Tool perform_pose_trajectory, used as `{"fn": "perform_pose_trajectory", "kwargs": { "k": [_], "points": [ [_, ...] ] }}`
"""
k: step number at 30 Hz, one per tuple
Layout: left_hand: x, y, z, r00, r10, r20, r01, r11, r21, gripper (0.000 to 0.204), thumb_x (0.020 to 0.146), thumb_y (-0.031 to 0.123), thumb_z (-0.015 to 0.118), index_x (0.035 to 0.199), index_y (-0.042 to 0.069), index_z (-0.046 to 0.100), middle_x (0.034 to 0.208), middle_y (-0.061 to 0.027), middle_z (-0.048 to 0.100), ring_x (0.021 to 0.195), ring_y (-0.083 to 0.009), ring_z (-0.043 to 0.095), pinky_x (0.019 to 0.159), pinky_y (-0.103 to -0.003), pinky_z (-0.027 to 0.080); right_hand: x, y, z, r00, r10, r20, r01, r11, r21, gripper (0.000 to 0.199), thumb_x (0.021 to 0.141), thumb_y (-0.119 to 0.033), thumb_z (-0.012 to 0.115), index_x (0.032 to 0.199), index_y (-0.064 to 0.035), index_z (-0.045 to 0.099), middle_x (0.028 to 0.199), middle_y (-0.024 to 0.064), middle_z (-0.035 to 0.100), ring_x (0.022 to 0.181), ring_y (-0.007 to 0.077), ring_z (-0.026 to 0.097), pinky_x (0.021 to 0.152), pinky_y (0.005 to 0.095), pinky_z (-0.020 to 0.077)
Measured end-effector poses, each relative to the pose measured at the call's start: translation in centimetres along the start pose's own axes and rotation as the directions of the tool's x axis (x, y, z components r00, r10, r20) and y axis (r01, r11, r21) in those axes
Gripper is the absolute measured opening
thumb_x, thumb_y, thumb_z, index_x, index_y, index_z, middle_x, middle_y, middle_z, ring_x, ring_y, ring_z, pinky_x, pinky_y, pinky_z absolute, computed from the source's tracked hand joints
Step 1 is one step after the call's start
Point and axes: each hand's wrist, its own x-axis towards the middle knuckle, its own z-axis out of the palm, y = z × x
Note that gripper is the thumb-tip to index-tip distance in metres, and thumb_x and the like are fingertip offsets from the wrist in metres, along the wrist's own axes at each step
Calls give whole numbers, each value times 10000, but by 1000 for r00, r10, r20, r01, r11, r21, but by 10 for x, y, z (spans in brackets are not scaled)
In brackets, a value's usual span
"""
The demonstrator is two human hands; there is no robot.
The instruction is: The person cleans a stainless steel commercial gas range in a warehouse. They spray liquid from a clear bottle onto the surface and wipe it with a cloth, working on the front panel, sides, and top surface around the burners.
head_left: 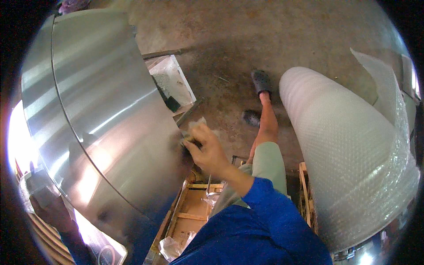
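A large brushed-metal panel (115, 106) with a seam along it stretches across the left side. At its right edge is my right hand (207, 152), closed around a crumpled pale wad (198, 123), whether cloth or film I cannot make out. Something small, dark and yellowish shows between the thumb and fingers. My left hand (51, 210) lies in shadow at the panel's lower left edge. Its fingers are too dark to read, and I cannot tell whether it grips anything there.
A big roll of bubble wrap (344, 145) stands at the right, its loose end sticking up. Beside the panel, a white-sided box (176, 79) sits on the floor. A wooden crate (192, 203) with plastic scraps is near my legs. My feet wear dark clogs (261, 81).
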Motion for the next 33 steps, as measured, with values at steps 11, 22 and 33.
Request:
{"fn": "perform_pose_trajectory", "kwargs": {
  "k": [11,22,33],
  "points": [
    [1,2,-5,1000,-8,-17,8,1000,-12,492,959,237,487,1401,44,387,1270,-124,451,1099,-222,418,886,-359,355,9,13,-4,996,-76,42,78,996,-32,194,824,-125,663,781,12,532,832,156,495,818,299,511,731,390,414],
    [4,5,-6,1000,-24,-18,23,999,-38,471,960,251,502,1380,49,435,1219,-115,511,1040,-211,478,837,-347,403,31,16,1,996,2,84,-23,969,245,209,847,-141,677,807,18,548,828,134,517,801,254,522,734,373,427],
    [3,2,1,998,2,-57,-5,998,-62,452,962,265,517,1360,54,483,1168,-107,571,982,-200,538,787,-335,450,7,8,-11,995,-45,88,49,998,-42,160,831,-113,671,850,14,576,833,161,489,804,294,516,742,390,423]
  ]
}}
